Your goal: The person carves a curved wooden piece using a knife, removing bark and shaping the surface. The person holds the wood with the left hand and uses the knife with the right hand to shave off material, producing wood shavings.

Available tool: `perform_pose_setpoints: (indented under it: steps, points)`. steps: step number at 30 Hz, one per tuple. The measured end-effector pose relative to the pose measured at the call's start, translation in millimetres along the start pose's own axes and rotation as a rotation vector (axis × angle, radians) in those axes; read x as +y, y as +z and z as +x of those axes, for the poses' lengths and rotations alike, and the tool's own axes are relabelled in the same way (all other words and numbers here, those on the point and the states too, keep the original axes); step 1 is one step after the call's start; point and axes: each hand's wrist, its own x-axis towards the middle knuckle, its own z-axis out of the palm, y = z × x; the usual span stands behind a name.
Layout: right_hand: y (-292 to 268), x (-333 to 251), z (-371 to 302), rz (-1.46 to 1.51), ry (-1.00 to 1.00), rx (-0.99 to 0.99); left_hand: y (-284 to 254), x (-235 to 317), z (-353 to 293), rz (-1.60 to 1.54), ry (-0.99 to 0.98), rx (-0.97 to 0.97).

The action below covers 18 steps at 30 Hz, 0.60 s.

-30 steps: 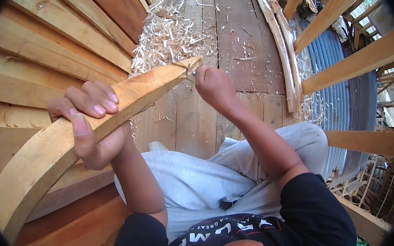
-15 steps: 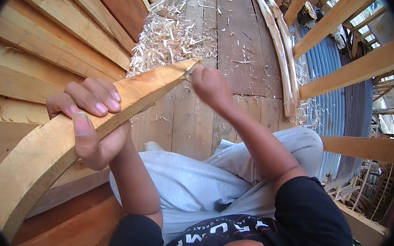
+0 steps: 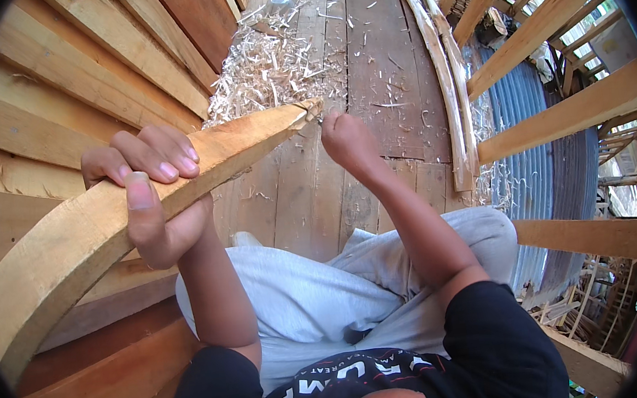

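Note:
A thick, curved piece of wood (image 3: 70, 242) runs from the lower left up to a narrow, notched end near the middle. My left hand (image 3: 156, 188) is wrapped around its middle, fingers over the top and thumb along the near side. Just right of the narrow end, my right hand (image 3: 348, 144) is closed in a fist, a little apart from the wood. A small bit of shiny metal shows at its fingers; the rest of that tool is hidden. Freshly cut edges and a small split mark the wood's tip.
Pale wood shavings (image 3: 264, 70) are heaped on the plank floor (image 3: 390, 62) beyond the wood, beside a small clear container (image 3: 280, 3). Boards (image 3: 27, 123) line the left. Long strips (image 3: 448, 71), wooden rails (image 3: 564, 118) and corrugated metal (image 3: 518, 118) lie right. My crossed legs (image 3: 296, 285) are below.
My right hand has drawn slightly right and down, away from the wood's tip, uncovering the notched end. My left hand still grips the wood in the same place.

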Motion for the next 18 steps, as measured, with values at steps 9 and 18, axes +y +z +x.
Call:
perform_pose_setpoints:
  steps: [9, 18]
  points:
    - [9.0, 18.4, 15.0, -0.054, -0.004, 0.007, 1.1, -0.3, -0.8, 0.01, -0.008, 0.001]
    - [4.9, 16.9, 12.3, -0.019, 0.007, 0.006, 0.2, 1.4, -1.5, 0.026, -0.017, 0.02]
